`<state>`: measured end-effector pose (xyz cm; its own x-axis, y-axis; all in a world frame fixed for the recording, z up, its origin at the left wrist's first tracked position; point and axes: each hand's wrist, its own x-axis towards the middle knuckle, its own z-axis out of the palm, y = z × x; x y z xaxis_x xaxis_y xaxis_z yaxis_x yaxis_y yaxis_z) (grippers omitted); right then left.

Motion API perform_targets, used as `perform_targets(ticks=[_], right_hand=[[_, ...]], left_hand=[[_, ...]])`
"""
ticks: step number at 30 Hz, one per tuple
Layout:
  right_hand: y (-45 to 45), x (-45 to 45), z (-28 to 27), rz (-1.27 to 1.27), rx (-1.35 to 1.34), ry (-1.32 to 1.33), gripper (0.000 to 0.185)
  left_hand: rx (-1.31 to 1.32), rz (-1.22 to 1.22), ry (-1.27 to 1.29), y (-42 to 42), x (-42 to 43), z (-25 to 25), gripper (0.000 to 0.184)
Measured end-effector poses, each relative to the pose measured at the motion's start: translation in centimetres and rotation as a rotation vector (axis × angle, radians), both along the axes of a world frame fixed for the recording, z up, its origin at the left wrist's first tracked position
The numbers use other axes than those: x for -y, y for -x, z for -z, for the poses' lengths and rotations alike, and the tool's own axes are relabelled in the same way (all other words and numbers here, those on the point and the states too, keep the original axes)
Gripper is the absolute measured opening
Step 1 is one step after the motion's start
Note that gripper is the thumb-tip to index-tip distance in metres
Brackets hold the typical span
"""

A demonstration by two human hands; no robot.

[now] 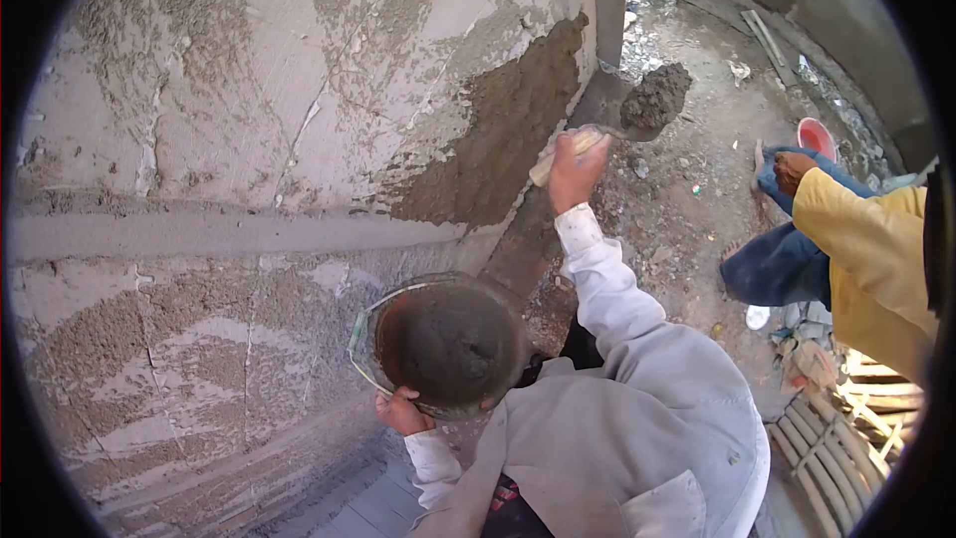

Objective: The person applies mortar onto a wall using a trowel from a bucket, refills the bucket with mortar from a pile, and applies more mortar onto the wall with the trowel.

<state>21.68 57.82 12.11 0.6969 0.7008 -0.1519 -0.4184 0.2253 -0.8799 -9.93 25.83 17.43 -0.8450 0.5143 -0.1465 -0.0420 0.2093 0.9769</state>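
Observation:
My left hand (403,411) is closed on the near rim of a round bucket (448,344) with wet grey mortar inside; a wire handle (356,344) hangs at its left side. My right hand (578,174) is wrapped round the light wooden handle of a trowel (546,167). A lump of mortar (657,100) sits on the trowel's blade, out beyond the wall's edge. A dark patch of fresh mortar (488,130) covers part of the rough wall (388,0) left of my right hand.
Another person in a yellow top (856,229) and blue trousers is at the right, near a red bowl (817,137). Wooden poles (827,458) lie at the lower right. Rubble covers the ground (687,209). A wall edge (608,0) rises at top centre.

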Motion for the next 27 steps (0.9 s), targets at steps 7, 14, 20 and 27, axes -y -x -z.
perform_targets(ticks=[7, 14, 20, 27], right_hand=[[5.6, -13.1, 6.7, -0.254, 0.325, 0.563, 0.048], [4.1, 8.4, -3.8, -1.010, 0.242, 0.167, 0.035], [3.6, 18.7, -4.5, -2.042, 0.918, 0.316, 0.026], [11.2, 29.2, -3.0, -1.626, 1.962, -0.005, 0.027]], left_hand=[[-0.032, -0.047, 0.003, -1.0, 0.9, -0.3, 0.033], [0.074, -0.030, -0.017, -0.4, 2.4, 0.2, 0.029], [0.020, 0.148, -0.071, 0.8, 2.7, 0.6, 0.042], [-0.332, 0.387, -0.249, 1.3, 2.6, -5.6, 0.021]])
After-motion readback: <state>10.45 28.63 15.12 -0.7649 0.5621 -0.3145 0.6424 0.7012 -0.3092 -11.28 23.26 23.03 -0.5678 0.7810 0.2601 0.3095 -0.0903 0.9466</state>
